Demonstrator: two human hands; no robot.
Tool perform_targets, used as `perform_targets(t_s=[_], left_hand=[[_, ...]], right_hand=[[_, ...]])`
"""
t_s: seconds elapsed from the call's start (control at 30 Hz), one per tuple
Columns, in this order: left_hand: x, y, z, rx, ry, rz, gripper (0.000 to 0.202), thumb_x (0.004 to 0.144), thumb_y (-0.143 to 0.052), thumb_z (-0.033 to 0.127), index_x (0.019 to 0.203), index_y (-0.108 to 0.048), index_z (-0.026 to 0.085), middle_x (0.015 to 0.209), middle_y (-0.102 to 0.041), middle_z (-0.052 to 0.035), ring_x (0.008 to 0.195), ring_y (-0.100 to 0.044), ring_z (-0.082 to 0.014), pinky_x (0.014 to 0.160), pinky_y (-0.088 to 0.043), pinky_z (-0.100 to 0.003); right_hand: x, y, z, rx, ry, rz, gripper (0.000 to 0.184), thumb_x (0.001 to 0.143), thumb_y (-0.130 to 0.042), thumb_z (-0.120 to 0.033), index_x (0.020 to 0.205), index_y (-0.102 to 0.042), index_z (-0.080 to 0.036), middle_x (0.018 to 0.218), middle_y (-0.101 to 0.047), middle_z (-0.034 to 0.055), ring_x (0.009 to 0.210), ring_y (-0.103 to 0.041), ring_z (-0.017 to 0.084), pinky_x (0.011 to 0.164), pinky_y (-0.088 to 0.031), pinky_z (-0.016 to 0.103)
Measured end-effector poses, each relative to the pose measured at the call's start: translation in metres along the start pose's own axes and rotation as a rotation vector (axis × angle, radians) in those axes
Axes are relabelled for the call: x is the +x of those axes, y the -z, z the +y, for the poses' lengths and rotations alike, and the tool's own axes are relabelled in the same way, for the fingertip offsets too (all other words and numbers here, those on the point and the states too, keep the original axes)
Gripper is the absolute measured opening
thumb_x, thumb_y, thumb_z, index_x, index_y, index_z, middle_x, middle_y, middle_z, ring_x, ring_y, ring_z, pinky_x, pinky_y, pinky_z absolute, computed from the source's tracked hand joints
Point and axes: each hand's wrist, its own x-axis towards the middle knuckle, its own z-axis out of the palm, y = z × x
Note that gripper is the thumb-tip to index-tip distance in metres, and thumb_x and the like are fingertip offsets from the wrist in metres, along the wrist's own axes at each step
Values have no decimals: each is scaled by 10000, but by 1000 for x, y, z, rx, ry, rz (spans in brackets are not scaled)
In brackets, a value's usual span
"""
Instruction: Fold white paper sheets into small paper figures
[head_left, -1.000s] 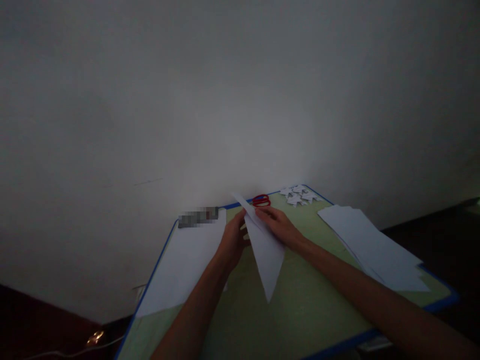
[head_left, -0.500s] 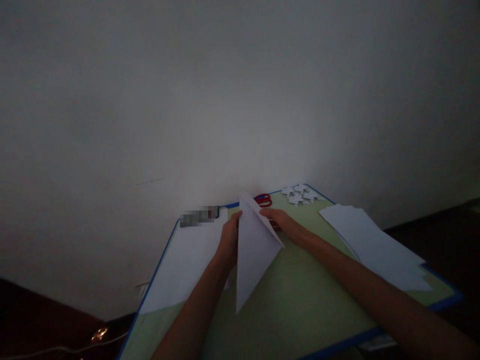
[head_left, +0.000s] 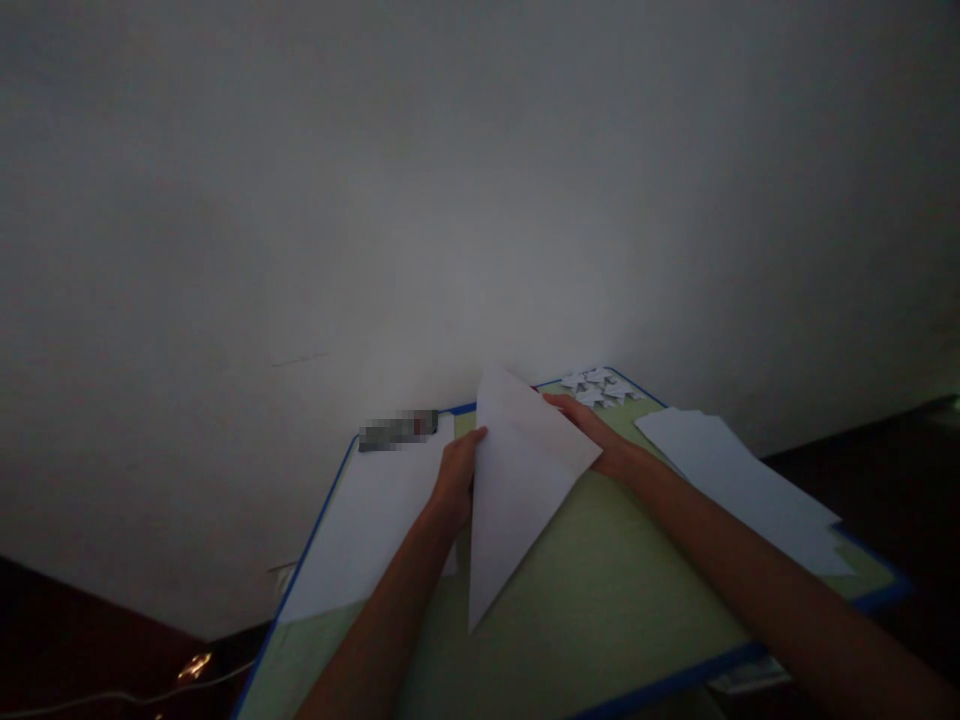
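I hold a white folded paper triangle [head_left: 517, 480] raised off a green table [head_left: 600, 620], its long point aimed at me. My left hand [head_left: 454, 480] grips its left edge, fingers closed on the paper. My right hand [head_left: 600, 435] holds the upper right part, mostly behind the sheet, with its fingers along the paper's far edge. The paper hides the red scissors seen earlier near the table's far edge.
A white sheet [head_left: 367, 530] lies on the table's left side and a spread stack of white sheets [head_left: 742, 490] on the right. Small white paper cut-outs [head_left: 596, 388] sit at the far corner. The table has a blue rim [head_left: 315, 520] and stands against a pale wall.
The folded paper has opened wider and lifted higher, its flap swinging to the right. My right hand moved right with it, and the paper now covers the red scissors.
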Motion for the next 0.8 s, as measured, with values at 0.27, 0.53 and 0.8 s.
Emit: perform_targets(t_s=[0.27,0.53,0.8], left_hand=[[-1,-1,-1,-7,-24,-26,251,834,-686,342,933,-728,115,692,-737,-107,544,-657,-215,554,-551,-317],[-4,-3,-4,46,-112,-136,255,739,-754,320,910,-770,132,818,-787,-125,727,-741,-284,684,-598,-382],[-4,1,-6,96,-148,-202,441,657,-844,251,1068,-723,146,909,-790,-129,669,-731,-242,669,-592,-360]], right_hand=[[8,4,14,-179,55,112,447,863,-673,-593,1094,-758,-219,1205,-740,85,978,-678,208,825,-500,317],[4,-6,17,-420,171,221,367,754,-796,-423,1051,-762,-210,1071,-743,50,947,-641,189,749,-469,289],[4,-9,14,-383,159,216,338,862,-686,-463,1074,-748,-207,998,-724,62,796,-642,162,698,-479,287]])
